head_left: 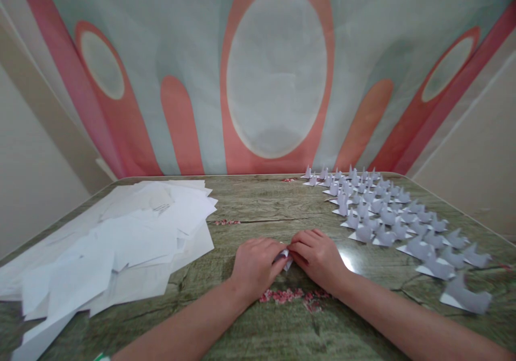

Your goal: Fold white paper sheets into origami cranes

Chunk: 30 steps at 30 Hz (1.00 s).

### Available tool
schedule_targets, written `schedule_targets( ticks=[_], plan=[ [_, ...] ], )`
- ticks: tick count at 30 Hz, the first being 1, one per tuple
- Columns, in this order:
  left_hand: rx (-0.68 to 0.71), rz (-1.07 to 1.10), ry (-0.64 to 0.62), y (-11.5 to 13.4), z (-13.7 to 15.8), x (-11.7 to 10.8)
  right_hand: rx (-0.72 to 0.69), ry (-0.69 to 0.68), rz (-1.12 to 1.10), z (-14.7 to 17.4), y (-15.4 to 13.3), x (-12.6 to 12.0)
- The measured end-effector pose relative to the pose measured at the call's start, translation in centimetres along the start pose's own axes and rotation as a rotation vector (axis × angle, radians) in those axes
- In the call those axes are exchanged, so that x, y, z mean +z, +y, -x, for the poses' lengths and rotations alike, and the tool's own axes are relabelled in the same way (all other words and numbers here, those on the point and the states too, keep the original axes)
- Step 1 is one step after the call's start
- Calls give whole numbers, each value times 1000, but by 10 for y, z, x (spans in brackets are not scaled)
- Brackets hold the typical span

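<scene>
Between my two hands is a small folded piece of white paper (287, 263), mostly covered by the fingers. My left hand (256, 264) is closed on its left side, thumb and fingers pinching it. My right hand (316, 256) pinches its right edge with the fingertips close to those of the left. Both hands rest low over the middle of the table, and the fingertips nearly meet. The paper's exact folded shape is hidden.
Loose white paper sheets (137, 237) lie in an overlapping pile on the left. Several rows of folded white paper birds (387, 216) stand on the right. The wood-patterned table (253, 199) meets a printed backdrop (278, 70) at the back.
</scene>
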State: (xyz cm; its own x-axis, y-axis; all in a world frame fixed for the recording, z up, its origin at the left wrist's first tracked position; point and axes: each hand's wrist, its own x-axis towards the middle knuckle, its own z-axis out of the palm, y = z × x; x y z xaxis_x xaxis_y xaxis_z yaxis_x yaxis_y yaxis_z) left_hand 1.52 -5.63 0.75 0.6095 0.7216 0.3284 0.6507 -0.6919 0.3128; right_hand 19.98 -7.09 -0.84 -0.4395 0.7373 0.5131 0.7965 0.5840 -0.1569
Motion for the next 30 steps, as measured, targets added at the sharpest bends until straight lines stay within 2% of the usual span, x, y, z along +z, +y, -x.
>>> schedule_targets(
  ticks=[14,30],
  plan=[
    [109,51,13,-2,0,1,-35,3,37,0,0,-1],
    [191,-34,61,-2,2,4,-36,1,44,0,-4,-2]
  ],
)
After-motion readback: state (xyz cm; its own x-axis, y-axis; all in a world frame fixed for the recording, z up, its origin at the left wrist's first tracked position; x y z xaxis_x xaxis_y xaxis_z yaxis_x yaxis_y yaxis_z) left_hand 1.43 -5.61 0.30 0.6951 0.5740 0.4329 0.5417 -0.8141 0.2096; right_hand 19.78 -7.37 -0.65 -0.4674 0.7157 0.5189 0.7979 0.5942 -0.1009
